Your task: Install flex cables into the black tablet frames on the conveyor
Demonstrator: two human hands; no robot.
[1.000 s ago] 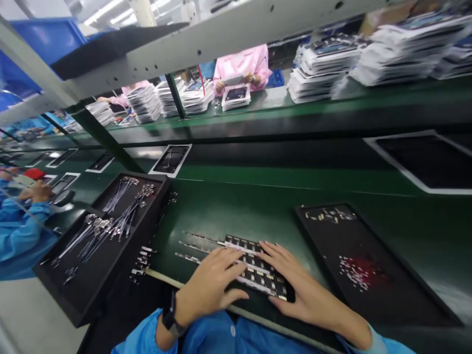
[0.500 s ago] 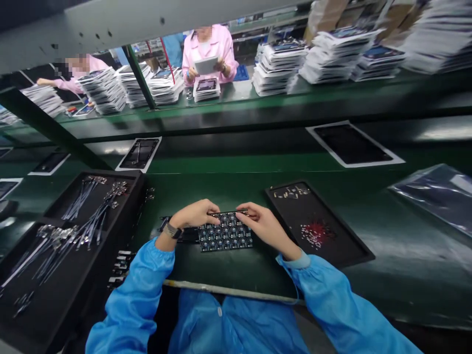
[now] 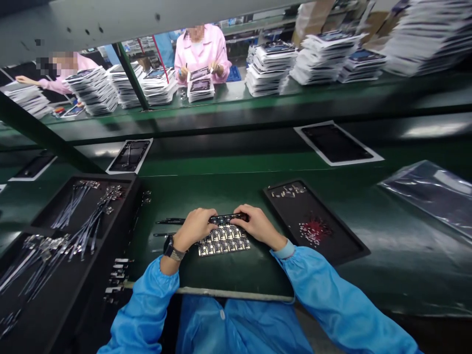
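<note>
A panel of small circuit boards (image 3: 224,242) lies low over the green bench in front of me, its lower rows looking pale and silvery. Along its far edge runs a darker strip of the boards (image 3: 224,220); whether it is still joined to the panel I cannot tell. My left hand (image 3: 197,227) pinches the left end of this strip, thumb toward me. At the right end, my right hand (image 3: 256,225) grips it the same way, fingers curled behind. Thin dark sticks (image 3: 167,221), perhaps tools, lie left of my left hand.
Left stands a black tray (image 3: 134,189) of cables with metal ends (image 3: 108,196). A shallow black tray (image 3: 342,241) at right holds small parts and red wires. Framed dark panels (image 3: 337,142) lie beyond. Across the bench, a person in pink (image 3: 201,49) works among paper stacks (image 3: 271,69).
The panel's lower rows have turned from dark to pale, and the far strip now stands out from them. My hands have closed more firmly on the strip's ends. The view has shifted slightly.
</note>
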